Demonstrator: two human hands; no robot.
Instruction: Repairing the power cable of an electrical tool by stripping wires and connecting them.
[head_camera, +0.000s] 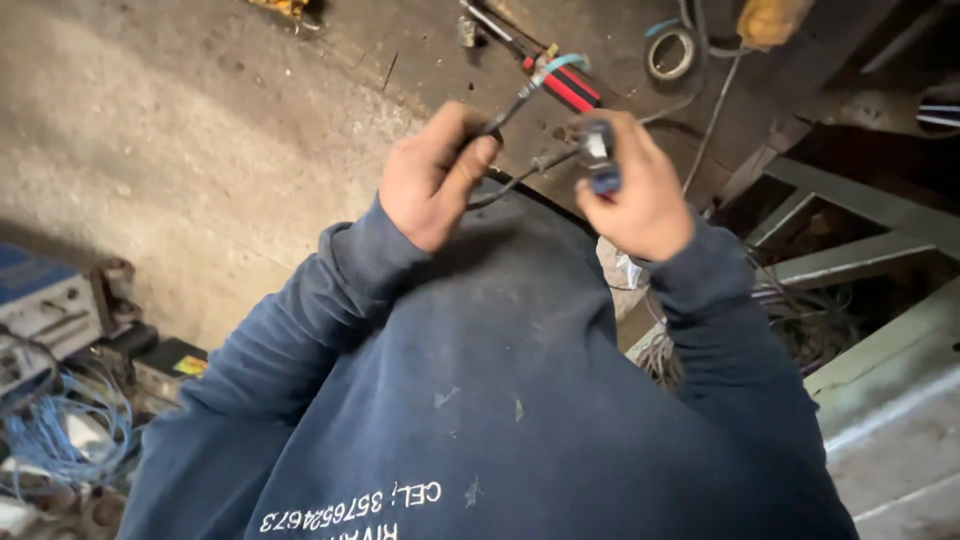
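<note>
My left hand is closed on a thin black cable that has a light blue end piece. My right hand grips a small grey and blue connector, and a second black cable runs from it toward my left hand. Both hands are held close together in front of my chest, above a dark worn workbench. My dark blue sweater sleeves and front fill the lower half of the view.
On the bench lie a red and black screwdriver, a roll of tape and a yellow object. A grey device and tangled blue wires sit at the left. Metal frame bars and more wires are at the right.
</note>
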